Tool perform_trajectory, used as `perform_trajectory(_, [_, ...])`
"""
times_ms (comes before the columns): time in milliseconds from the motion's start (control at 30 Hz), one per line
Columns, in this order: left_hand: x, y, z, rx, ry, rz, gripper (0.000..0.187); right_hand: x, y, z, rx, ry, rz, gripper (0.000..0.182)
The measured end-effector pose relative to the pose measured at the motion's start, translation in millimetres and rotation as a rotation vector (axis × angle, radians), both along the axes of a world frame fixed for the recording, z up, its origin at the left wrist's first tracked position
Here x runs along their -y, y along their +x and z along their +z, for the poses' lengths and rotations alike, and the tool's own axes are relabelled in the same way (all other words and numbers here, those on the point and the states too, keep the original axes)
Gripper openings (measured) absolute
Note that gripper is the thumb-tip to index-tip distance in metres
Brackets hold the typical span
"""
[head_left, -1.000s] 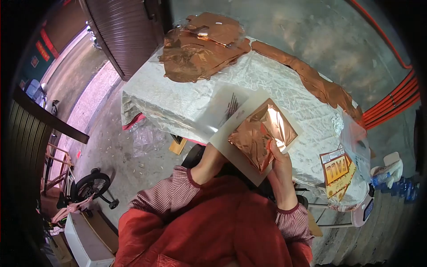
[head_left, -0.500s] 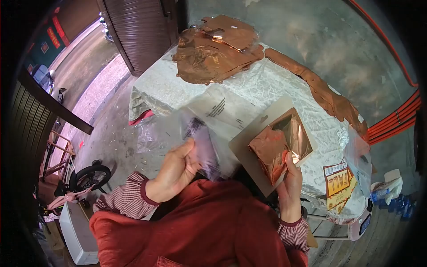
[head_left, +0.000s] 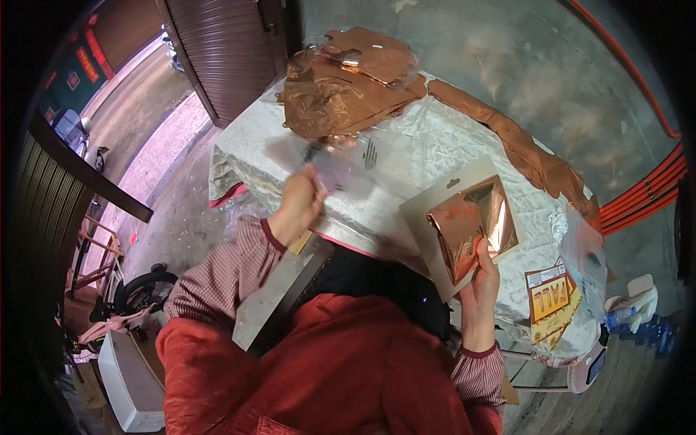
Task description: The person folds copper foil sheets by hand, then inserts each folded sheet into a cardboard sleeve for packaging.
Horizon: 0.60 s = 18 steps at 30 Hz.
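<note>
My left hand [head_left: 297, 203] is closed on a clear plastic bag [head_left: 355, 163] with dark printing, blurred by motion, over the table's near left part. In my right hand [head_left: 480, 290] is a grey card [head_left: 423, 216] with a folded copper foil piece [head_left: 464, 217] on its face; the thumb lies over the foil. Behind the bag, a pile of copper foil [head_left: 326, 98] in clear wrapping lies on the table's far end. A long copper foil strip [head_left: 500, 127] runs along the table's far right edge.
A white patterned cloth covers the table [head_left: 254, 145]. Printed "FALL" cards [head_left: 551, 301] and a clear plastic bag [head_left: 580, 246] lie at its right end. A white box [head_left: 129, 384] and a small bicycle [head_left: 138, 290] stand at the left. Orange pipes [head_left: 645, 192] run along the right.
My left hand has moved up and forward with the clear bag, over the table. My right hand and the foil card have shifted slightly right.
</note>
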<state>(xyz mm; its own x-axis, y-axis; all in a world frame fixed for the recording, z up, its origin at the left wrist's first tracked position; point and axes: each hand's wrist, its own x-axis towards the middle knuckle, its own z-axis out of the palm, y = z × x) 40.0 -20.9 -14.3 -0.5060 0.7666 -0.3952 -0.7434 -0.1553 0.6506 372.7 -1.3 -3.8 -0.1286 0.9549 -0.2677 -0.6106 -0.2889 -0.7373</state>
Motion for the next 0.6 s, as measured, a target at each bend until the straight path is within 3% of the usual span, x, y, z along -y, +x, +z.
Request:
perform_trajectory(67, [-15, -46, -31, -0.133, -0.032, 0.049, 0.025, -4, 3, 3, -0.010, -0.019, -0.021, 0.020])
perform_trajectory(133, [-15, -44, -14, -0.141, -0.083, 0.015, 0.026, -9, 10, 3, -0.026, 0.017, 0.021, 0.012])
perform_trajectory(233, [-1, -52, 14, -0.215, -0.155, -0.101, 0.027, -10, -4, 23, -0.008, -0.061, -0.111, 0.009])
perform_trajectory(333, [16, -127, -9, -0.371, -0.289, -0.249, 0.025, -14, 8, 14, -0.016, -0.078, -0.148, 0.009])
perform_trajectory(367, [22, -136, -4, -0.435, -0.294, -0.145, 0.026, -16, 14, 12, -0.020, -0.054, -0.134, 0.009])
perform_trajectory(400, [31, -146, 3, -0.616, -0.248, -0.150, 0.033, -18, 16, 13, -0.022, -0.056, -0.136, 0.009])
perform_trajectory(467, [37, -140, 13, -1.318, -0.430, 0.141, 0.044, -20, 19, 25, -0.055, -0.060, -0.155, 0.010])
perform_trajectory(500, [37, -135, 15, -1.326, -0.424, 0.132, 0.044, -21, 15, 36, -0.014, -0.084, -0.233, 0.009])
perform_trajectory(567, [29, -117, 24, -2.138, -0.171, 0.422, 0.045, -31, 25, 29, -0.001, -0.039, -0.209, 0.009])
perform_trajectory(600, [19, -100, 29, -2.050, -0.068, 0.169, 0.044, -39, 35, 24, 0.027, 0.009, -0.164, 0.009])
